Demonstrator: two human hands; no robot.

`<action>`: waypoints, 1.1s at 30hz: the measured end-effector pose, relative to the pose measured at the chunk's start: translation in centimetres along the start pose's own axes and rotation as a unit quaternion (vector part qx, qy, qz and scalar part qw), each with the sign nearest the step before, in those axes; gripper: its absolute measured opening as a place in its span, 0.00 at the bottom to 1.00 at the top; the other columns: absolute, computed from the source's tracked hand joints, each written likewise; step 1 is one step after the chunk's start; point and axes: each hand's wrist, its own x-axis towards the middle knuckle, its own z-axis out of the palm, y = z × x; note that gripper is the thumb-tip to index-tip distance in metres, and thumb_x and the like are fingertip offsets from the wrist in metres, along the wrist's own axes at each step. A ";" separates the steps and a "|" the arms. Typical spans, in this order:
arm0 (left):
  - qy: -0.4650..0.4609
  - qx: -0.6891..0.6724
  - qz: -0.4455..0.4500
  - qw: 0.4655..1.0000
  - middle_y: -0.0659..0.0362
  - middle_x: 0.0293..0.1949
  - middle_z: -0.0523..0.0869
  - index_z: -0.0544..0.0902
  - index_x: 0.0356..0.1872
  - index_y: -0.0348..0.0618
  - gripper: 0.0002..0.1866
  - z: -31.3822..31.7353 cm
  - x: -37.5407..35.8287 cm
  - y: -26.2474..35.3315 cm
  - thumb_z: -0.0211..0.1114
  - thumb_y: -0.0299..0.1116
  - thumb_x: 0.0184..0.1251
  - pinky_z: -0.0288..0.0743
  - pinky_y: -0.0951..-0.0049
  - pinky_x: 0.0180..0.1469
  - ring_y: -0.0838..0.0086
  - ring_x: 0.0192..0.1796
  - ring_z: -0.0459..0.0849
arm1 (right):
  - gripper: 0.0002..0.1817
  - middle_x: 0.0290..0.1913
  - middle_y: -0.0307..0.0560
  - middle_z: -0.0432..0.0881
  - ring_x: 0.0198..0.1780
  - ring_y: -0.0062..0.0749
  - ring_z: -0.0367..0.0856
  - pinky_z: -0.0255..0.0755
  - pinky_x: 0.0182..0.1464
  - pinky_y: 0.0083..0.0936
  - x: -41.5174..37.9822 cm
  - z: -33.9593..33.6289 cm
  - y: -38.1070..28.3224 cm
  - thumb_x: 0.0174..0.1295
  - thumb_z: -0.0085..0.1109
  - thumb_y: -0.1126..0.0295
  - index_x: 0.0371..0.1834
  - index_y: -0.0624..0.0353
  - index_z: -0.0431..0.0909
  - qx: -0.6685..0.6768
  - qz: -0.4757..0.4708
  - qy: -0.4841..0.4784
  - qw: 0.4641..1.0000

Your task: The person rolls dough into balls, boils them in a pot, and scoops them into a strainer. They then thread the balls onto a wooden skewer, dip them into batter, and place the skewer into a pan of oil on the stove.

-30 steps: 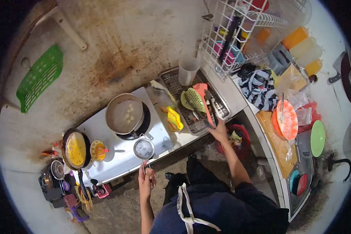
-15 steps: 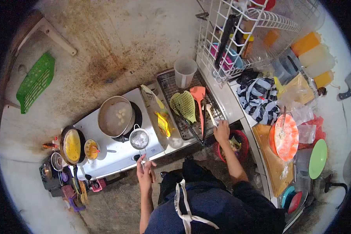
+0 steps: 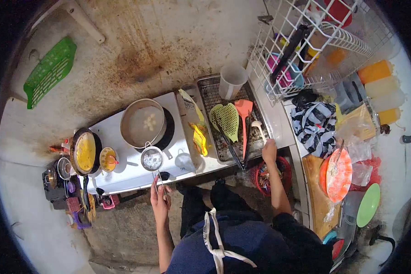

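Note:
My left hand [image 3: 160, 194] is closed around the handle of a small mesh strainer [image 3: 151, 159], which hangs over the stove's front by the pot. Something whitish lies in the strainer's bowl. Behind it, a wide pot [image 3: 131, 137] stands on the white stove, with several pale round pieces [image 3: 150, 122] in cloudy liquid. My right hand [image 3: 269, 151] grips the handle end of a small pale spoon [image 3: 257, 125] at the right edge of the wire-racked tray. Beside the spoon on that tray lie an orange spatula [image 3: 244, 109] and a yellow-green slotted turner [image 3: 225, 119].
A clear plastic jug [image 3: 232, 82] stands at the back of the tray [image 3: 205, 86]. Left on the stove [image 3: 109, 173] are a pan of yellow liquid [image 3: 85, 153] and a small bowl [image 3: 108, 159]. A red basket [image 3: 285, 180] sits below my right hand; an orange bowl [image 3: 345, 176] stands right.
The view has shifted, so the counter things appear farther right. My right hand now has the spoon, its head turned and lifted slightly. The strainer stays in my left hand.

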 end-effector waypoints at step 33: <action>0.083 0.043 0.058 0.994 0.72 0.16 0.63 0.66 0.55 0.36 0.20 -18.2 4.3 4.2 0.58 0.30 0.64 0.52 0.87 0.17 0.90 0.16 0.58 | 0.10 0.33 0.55 0.78 0.37 0.48 0.77 0.72 0.40 0.38 0.8 2.8 -41.1 0.56 0.50 0.68 0.40 0.58 0.72 -0.084 -0.538 -0.023 0.838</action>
